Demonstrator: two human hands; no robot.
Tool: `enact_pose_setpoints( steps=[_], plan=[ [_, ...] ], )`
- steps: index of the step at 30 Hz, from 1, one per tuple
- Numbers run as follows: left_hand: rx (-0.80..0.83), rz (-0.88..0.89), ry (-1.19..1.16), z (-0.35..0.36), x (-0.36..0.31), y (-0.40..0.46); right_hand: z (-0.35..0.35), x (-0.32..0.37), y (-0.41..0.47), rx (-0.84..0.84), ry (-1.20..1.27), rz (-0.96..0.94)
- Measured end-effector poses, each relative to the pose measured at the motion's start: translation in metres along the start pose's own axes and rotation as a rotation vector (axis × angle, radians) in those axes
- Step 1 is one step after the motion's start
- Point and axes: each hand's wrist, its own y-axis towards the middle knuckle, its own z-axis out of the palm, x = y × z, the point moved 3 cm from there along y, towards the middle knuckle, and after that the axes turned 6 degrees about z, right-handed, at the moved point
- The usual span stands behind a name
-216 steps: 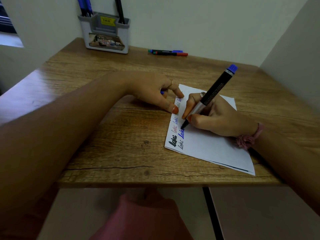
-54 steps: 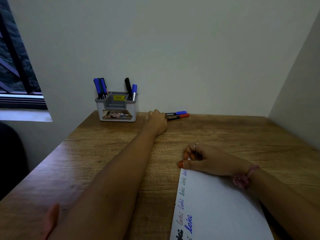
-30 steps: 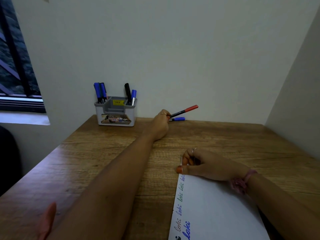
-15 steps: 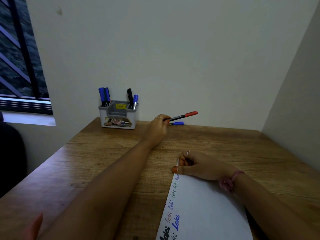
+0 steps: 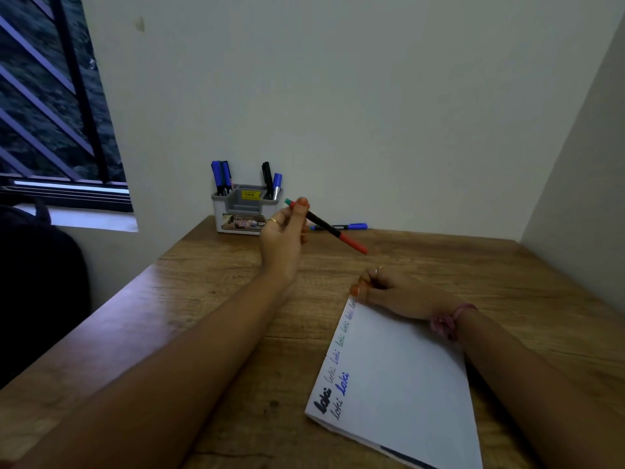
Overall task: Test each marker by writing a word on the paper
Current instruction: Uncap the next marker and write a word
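Head view: the bench (image 5: 209, 286) carries the paper (image 5: 406, 374), where "Loki" repeats down the left edge. My right hand (image 5: 399, 292) rests loosely curled, empty, on its top corner. My left hand (image 5: 282, 238) pinches the red-capped marker (image 5: 329, 227) aloft; I'd uncap it, then write below. The organizer (image 5: 245, 211) bears an unreadable yellow label.

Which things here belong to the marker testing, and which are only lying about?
Job:
- red-capped marker, held by the left hand
- paper with written words, right hand resting at its top edge
- blue-capped marker on the desk
- markers in the grey holder

Lying about:
- window
- pink hair tie on the wrist
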Motion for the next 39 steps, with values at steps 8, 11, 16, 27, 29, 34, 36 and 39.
enact_pose_setpoints(
  steps=[8,11,16,27,29,34,36,39],
  plan=[
    [0.229,-0.205,-0.001,-0.001,-0.022,-0.027,-0.007,0.027,-0.011,-0.242,0.496,-0.057],
    [0.363,-0.199,0.114,0.008,-0.018,-0.033,-0.003,0.032,-0.015,-0.08,0.511,-0.093],
    [0.542,-0.222,0.268,0.018,-0.018,-0.045,-0.001,0.035,-0.018,-0.063,0.581,-0.152],
    [0.823,-0.286,0.401,0.031,-0.021,-0.07,-0.006,0.038,-0.026,-0.226,0.737,-0.269],
    [0.824,-0.236,0.406,0.033,-0.023,-0.07,-0.003,0.039,-0.026,-0.217,0.772,-0.267],
    [0.826,-0.16,0.52,0.03,-0.028,-0.066,-0.015,0.037,-0.03,-0.293,1.021,-0.265],
    [0.886,-0.227,0.516,0.025,-0.031,-0.059,-0.028,0.03,-0.034,-0.362,1.1,-0.241],
    [0.975,-0.384,0.476,0.012,-0.034,-0.043,-0.041,0.018,-0.04,-0.423,1.194,-0.198]
  ],
)
